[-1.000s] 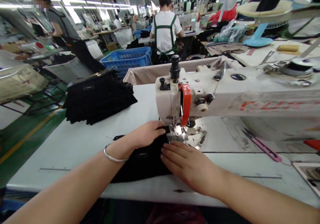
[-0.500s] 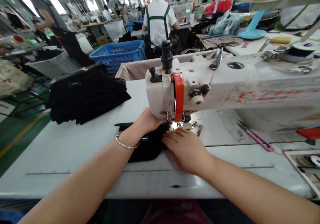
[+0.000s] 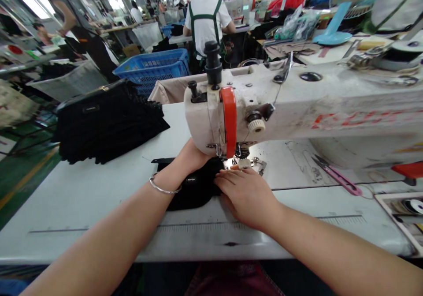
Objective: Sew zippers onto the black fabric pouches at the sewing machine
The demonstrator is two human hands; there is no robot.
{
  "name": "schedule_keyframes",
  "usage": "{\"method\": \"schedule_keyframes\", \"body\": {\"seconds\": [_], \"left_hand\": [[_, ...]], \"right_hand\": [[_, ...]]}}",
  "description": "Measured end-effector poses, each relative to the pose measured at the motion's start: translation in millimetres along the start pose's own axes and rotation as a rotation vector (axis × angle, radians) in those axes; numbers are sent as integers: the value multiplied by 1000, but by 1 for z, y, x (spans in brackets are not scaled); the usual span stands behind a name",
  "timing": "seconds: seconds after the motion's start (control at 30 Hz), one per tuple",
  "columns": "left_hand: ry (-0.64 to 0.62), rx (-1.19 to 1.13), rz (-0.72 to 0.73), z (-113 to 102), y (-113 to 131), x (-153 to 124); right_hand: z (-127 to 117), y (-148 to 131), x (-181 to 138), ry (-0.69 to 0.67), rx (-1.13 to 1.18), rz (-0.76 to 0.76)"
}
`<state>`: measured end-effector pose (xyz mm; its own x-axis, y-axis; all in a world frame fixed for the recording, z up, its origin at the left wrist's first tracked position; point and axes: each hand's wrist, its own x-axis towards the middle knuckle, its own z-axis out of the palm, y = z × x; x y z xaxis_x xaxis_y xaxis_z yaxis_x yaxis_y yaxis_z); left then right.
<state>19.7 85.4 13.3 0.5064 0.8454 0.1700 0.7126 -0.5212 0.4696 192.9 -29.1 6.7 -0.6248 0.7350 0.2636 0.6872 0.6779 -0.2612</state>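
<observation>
A black fabric piece with a small pale label lies on the machine bed, its right edge at the sewing machine's needle area. My left hand, below a wrist with a silver bangle, rests on the far part of this piece. Its fingers are hidden behind the machine head. My right hand lies palm down by the lit presser foot. Its fingers are extended side by side, with their tips on the right edge of the black piece.
A pile of black pieces sits at the left. Pink-handled thread snips lie under the machine arm. Behind the table stand a blue basket and a cloth-lined bin. A co-worker in a white shirt sits farther back.
The whole view has shifted slightly, so the machine and pile appear a little farther left and higher. Both hands stay at the black piece, and its label shows more clearly.
</observation>
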Motion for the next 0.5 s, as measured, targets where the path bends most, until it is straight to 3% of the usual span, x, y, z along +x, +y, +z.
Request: {"method": "schedule_keyframes", "body": {"seconds": [0.4, 0.5], "left_hand": [[37, 21, 37, 4, -6, 9], [63, 53, 36, 4, 0, 0]], "right_hand": [[2, -1, -2, 30, 4, -6], [5, 2, -4, 16, 22, -19]]}}
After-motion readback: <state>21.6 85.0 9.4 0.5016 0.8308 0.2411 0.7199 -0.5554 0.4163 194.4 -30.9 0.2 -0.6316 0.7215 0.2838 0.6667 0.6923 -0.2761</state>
